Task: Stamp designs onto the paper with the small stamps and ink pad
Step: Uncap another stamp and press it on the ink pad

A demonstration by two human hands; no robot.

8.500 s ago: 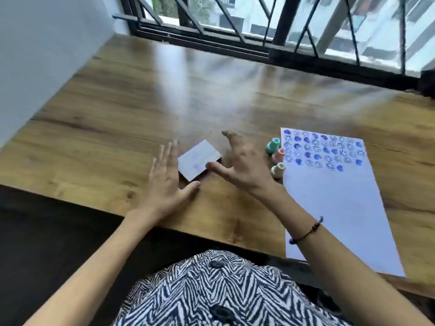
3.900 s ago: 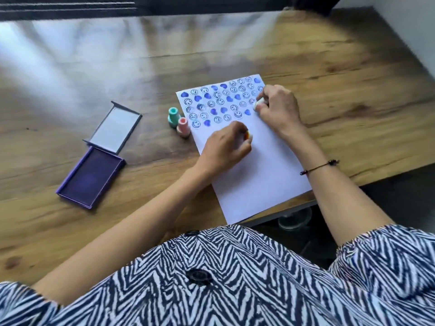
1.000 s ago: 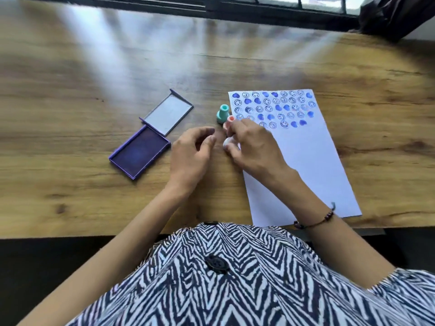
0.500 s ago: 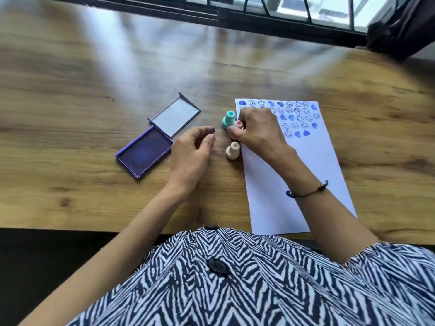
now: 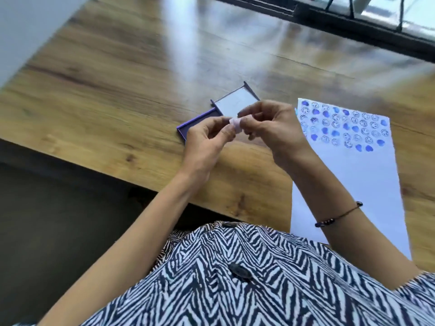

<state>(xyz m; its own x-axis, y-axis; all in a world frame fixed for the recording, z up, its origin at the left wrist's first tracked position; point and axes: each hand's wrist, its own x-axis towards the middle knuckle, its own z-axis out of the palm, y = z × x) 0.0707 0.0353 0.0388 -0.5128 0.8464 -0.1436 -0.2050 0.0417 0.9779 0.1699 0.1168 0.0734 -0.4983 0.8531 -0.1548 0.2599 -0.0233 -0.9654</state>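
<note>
Both hands are raised above the table and meet on one small pale pink stamp (image 5: 236, 124). My left hand (image 5: 207, 140) pinches one end of it, and my right hand (image 5: 273, 128) pinches the other end. Behind my hands lies the open purple ink pad (image 5: 188, 127), its pale lid (image 5: 235, 103) folded back; most of the pad is hidden by my left hand. The white paper (image 5: 367, 184) lies to the right, with rows of blue smiley and heart prints across its top. The other stamps are hidden behind my right hand.
The wooden table (image 5: 117, 90) stretches far to the left and back. Its front edge (image 5: 94, 158) runs diagonally under my left forearm. A dark window frame (image 5: 353, 22) runs along the far side, and a white wall (image 5: 28, 27) stands at the left.
My right hand left the stamps beside the paper and lifted a pink stamp. My left hand rose from the table to meet it. The view swung to the left.
</note>
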